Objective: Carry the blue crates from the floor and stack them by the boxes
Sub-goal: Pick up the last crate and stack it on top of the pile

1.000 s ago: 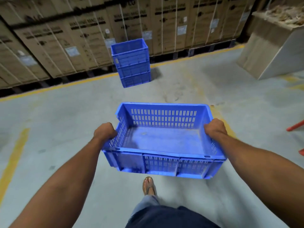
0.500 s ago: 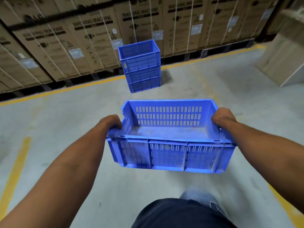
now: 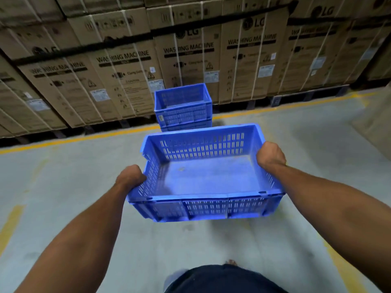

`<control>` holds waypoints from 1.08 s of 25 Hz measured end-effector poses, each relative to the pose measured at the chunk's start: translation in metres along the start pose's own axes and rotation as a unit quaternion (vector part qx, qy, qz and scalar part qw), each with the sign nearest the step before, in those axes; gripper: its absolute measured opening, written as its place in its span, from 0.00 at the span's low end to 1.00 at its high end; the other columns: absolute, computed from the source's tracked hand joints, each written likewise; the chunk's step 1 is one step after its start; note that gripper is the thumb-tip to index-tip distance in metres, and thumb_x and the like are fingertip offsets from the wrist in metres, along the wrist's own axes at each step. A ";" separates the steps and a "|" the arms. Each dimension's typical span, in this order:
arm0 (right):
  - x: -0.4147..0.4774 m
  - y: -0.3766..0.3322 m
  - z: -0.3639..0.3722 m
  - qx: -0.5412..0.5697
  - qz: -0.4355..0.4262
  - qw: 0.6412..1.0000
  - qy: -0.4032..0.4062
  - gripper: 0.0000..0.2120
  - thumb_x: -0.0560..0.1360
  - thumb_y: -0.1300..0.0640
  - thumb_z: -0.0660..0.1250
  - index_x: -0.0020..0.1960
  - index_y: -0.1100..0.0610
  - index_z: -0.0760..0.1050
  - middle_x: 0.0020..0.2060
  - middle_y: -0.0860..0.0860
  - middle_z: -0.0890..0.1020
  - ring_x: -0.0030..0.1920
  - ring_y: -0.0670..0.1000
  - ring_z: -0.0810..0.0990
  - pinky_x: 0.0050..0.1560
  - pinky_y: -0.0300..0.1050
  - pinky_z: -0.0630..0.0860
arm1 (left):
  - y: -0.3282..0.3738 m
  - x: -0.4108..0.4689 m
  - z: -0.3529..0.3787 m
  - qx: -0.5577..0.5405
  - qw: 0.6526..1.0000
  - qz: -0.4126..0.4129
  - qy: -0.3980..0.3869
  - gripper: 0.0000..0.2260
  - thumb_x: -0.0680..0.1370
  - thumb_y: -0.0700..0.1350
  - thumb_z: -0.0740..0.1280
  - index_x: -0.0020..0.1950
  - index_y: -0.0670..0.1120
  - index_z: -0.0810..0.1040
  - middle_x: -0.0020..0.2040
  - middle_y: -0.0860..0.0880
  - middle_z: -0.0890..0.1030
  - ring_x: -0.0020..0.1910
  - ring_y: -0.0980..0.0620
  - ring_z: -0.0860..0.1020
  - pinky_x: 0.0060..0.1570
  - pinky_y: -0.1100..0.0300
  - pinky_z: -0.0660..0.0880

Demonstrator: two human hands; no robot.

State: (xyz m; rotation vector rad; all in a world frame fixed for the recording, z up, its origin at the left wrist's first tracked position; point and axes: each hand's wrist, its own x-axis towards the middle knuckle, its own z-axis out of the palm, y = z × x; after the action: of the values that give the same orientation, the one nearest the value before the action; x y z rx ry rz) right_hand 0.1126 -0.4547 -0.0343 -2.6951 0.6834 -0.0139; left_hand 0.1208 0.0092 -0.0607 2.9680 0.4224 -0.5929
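A blue crate point(image 3: 203, 178) is being carried clear of the concrete floor point(image 3: 63, 187), gripped at its two short ends. The left rim is being clamped by the left hand point(image 3: 130, 177) and the right rim by the right hand point(image 3: 270, 156), with the fingers curled round the lips and mostly hidden beneath them. The crate is empty and is being held slightly tilted, right end higher.

The step in hand is judged to be the carry toward the stack of blue crates point(image 3: 183, 106), which is standing near the yellow line point(image 3: 84, 138), just in front of the washing-machine boxes point(image 3: 190, 49). The next move is probably calling for the carried crate to be raised above the top crate's rim, squared with it and lowered so that the edges are being seated evenly all round.

Open floor is being left on both sides of the stack. Behind it the room is being closed off by the boxes, so the approach is best made from the front.
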 end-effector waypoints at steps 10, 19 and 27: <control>0.219 -0.166 0.026 0.032 -0.126 0.991 -0.017 0.15 0.78 0.57 0.61 0.61 0.64 0.67 0.53 0.68 0.81 0.55 0.68 0.81 0.51 0.57 0.77 | 0.028 0.189 -0.096 -0.080 0.984 -0.069 0.146 0.13 0.75 0.48 0.64 0.49 0.38 0.80 0.50 0.37 0.82 0.49 0.36 0.81 0.45 0.52 0.76; 0.382 -0.295 0.060 -0.011 -0.125 0.992 0.006 0.14 0.79 0.59 0.60 0.62 0.64 0.65 0.50 0.67 0.82 0.52 0.67 0.82 0.41 0.53 0.72 | 0.047 0.394 -0.178 -0.103 0.985 -0.061 0.125 0.14 0.76 0.49 0.64 0.50 0.38 0.79 0.52 0.36 0.82 0.52 0.36 0.81 0.46 0.52 0.76; 0.561 -0.364 0.092 -0.009 -0.120 0.992 -0.029 0.15 0.80 0.56 0.60 0.61 0.66 0.70 0.56 0.69 0.80 0.58 0.69 0.80 0.53 0.57 0.77 | 0.106 0.566 -0.238 -0.101 0.989 -0.067 0.089 0.14 0.74 0.51 0.66 0.51 0.41 0.81 0.53 0.39 0.83 0.53 0.39 0.82 0.46 0.53 0.76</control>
State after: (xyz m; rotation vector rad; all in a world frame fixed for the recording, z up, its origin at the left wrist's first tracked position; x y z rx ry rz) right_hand 0.7843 -0.3847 -0.0383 -2.7672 0.3411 0.0094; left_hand 0.7391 0.0827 -0.0579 2.8227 0.6597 -0.2757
